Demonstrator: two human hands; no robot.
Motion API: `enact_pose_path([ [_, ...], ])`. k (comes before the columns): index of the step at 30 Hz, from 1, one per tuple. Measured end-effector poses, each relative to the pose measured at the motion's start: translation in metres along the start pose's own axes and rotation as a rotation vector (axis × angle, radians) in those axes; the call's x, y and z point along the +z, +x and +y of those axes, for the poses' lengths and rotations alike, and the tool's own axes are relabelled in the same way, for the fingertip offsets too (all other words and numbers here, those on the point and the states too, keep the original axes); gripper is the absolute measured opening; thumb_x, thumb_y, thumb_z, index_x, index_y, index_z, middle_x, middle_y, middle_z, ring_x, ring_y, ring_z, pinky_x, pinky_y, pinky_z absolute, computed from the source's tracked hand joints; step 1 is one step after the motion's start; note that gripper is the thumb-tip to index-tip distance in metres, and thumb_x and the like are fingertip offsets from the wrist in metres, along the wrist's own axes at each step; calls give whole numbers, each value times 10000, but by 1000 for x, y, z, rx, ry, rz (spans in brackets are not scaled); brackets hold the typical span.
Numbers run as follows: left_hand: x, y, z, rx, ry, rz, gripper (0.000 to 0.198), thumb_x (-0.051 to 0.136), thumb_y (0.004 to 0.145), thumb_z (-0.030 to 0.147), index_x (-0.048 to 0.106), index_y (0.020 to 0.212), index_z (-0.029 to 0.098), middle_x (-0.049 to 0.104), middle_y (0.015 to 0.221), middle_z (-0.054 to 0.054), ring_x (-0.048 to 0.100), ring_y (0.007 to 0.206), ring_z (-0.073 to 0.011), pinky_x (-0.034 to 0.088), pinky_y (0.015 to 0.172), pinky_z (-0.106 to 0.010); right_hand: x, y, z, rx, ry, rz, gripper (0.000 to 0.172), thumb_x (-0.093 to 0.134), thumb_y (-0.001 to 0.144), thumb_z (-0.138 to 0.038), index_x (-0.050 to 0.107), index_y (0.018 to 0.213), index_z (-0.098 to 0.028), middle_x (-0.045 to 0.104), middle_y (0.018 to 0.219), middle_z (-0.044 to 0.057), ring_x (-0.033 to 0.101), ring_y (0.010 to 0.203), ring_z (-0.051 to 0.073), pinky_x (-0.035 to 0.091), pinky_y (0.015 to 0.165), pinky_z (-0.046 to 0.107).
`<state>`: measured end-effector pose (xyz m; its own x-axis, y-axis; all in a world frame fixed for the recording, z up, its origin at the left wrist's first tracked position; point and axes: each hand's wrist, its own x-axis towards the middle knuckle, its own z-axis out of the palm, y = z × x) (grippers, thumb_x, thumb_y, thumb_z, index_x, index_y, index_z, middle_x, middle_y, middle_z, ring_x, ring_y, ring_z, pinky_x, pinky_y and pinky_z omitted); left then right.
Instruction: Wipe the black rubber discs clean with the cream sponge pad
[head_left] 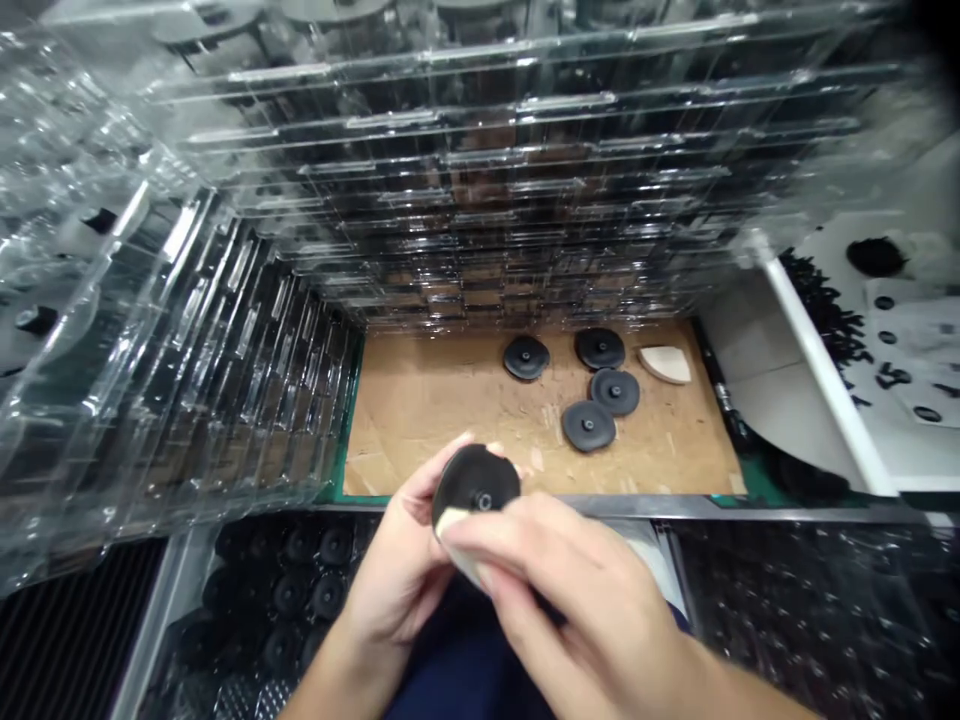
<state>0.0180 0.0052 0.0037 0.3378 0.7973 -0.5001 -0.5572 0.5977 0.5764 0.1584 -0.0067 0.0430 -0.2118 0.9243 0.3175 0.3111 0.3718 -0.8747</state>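
My left hand (409,560) is closed around a round black disc (480,480), which has a small raised hub on its face. My right hand (577,590) pinches a small cream-coloured pad (452,522) against the near edge of that disc; the fingers hide most of the pad. Beyond my hands, similar black discs (589,426) lie hub up on a sheet of brown cardboard (427,410). At the sheet's right side rests a cream, fan-shaped piece (666,364).
Tall stacks of clear plastic trays rise at the back (480,180) and left (225,310). On the right, a white bin (825,370) stands beside a heap of small black parts (825,310). Below the bench edge, a tray of black round parts (289,590) sits at left.
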Motion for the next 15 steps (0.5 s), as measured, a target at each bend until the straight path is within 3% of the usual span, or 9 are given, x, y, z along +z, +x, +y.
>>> enact_pose_path([
  [2, -1, 0, -1, 17, 7, 14, 497, 824, 601, 78, 723, 1035, 297, 763, 1054, 7, 705, 969, -164, 547, 825, -189, -1, 1, 0, 57, 24, -66, 196, 514, 884, -65, 665, 1004, -98, 685, 860, 56, 641, 764, 113, 530, 727, 184],
  [5, 0, 2, -3, 36, 21, -19, 408, 803, 644, 101, 730, 1015, 255, 764, 1051, -19, 687, 1025, -177, 532, 848, -181, -1, 8, 3, 41, -67, 94, 213, 493, 903, -82, 663, 1029, -60, 684, 915, 92, 637, 831, 135, 518, 793, 219],
  [7, 0, 3, -2, 45, 22, -33, 414, 800, 651, 108, 725, 1030, 257, 763, 1060, -10, 680, 1043, -178, 525, 880, -190, -2, 7, 4, -11, -58, 134, 244, 469, 912, -82, 643, 1074, -27, 681, 934, 116, 630, 864, 149, 515, 821, 245],
  [10, -4, 1, 1, 31, -7, -64, 535, 799, 616, 48, 706, 1077, 303, 751, 1106, 27, 696, 1008, -172, 546, 869, -206, -11, -4, 2, 40, -7, -52, 214, 498, 896, -71, 655, 1041, -89, 686, 885, 59, 637, 804, 113, 515, 753, 190],
  [12, -3, 0, 2, 11, -38, -91, 550, 779, 616, 14, 706, 1075, 309, 747, 1115, 41, 698, 1000, -154, 547, 857, -187, -20, -11, 0, 142, -112, -108, 190, 517, 890, -80, 662, 1000, -133, 679, 839, 27, 632, 731, 102, 504, 670, 188],
  [15, 3, -1, 1, -10, -83, -96, 541, 775, 628, 28, 702, 1084, 308, 746, 1112, 54, 681, 1026, -117, 518, 861, -136, -28, -9, 1, 119, -393, -4, 194, 496, 915, -108, 669, 1000, -128, 681, 820, 48, 599, 709, 144, 472, 645, 270],
])
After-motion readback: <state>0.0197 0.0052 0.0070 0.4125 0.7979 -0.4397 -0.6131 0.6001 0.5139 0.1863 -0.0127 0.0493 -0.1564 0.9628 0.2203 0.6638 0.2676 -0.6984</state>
